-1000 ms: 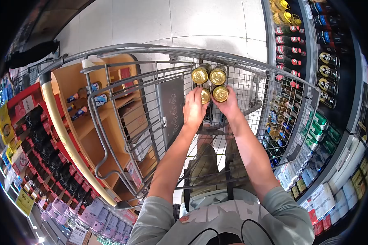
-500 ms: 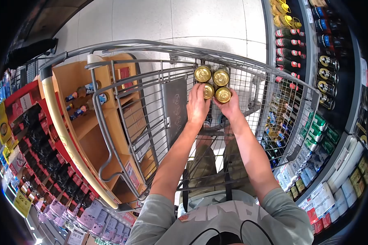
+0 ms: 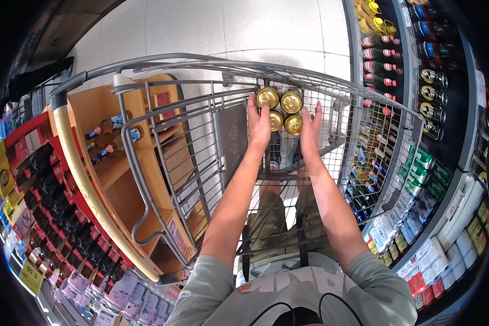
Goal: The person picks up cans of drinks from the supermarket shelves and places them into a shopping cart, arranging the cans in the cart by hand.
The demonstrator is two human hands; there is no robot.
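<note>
Several gold-topped drink cans (image 3: 292,101) stand upright, grouped close together in the metal shopping cart (image 3: 239,168). Along their left side is my left hand (image 3: 259,129), its fingers stretched forward and nothing gripped; whether it touches a can I cannot tell. My right hand (image 3: 310,133) is beside the right-hand cans with the fingers extended and apart, also holding nothing. A grey plastic panel (image 3: 232,136) is fixed in the cart to the left of the cans.
The cart's pale handle (image 3: 87,179) is at left. Past it are a wooden display shelf (image 3: 117,163) with bottles and racks of dark packages (image 3: 54,201). Right of the cart, shelves hold red-capped bottles (image 3: 380,68), black-and-gold cans (image 3: 432,95) and green cans (image 3: 418,163).
Both hands have loosened from the cans. My right fingers have straightened and moved off their right side, and my left fingers have slid outward to the left. The cans remain grouped.
</note>
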